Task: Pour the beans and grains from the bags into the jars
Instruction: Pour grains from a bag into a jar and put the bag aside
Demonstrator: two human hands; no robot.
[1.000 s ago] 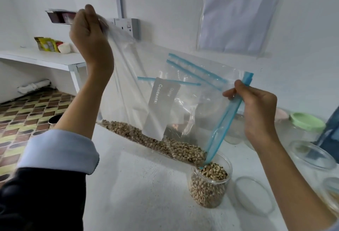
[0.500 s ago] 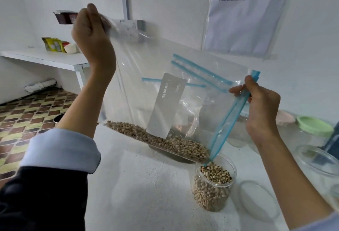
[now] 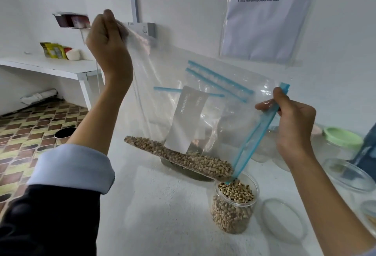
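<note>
**Bag tilted over jar, both hands engaged**

Left hand [image 3: 107,46]: raised high, forearm near upright, fingers pinching the bag's [image 3: 213,117] bottom corner.
Right hand [image 3: 293,121]: lower, fingers clamped on the blue zip edge [image 3: 258,135].
Bag: slanted, mouth corner down at the jar [image 3: 234,209] rim.
Beans [image 3: 183,158]: lying along the bag's low edge; more fill the jar.
Jar: upright on the white surface [image 3: 162,215], lid [image 3: 283,220] beside it.
</note>
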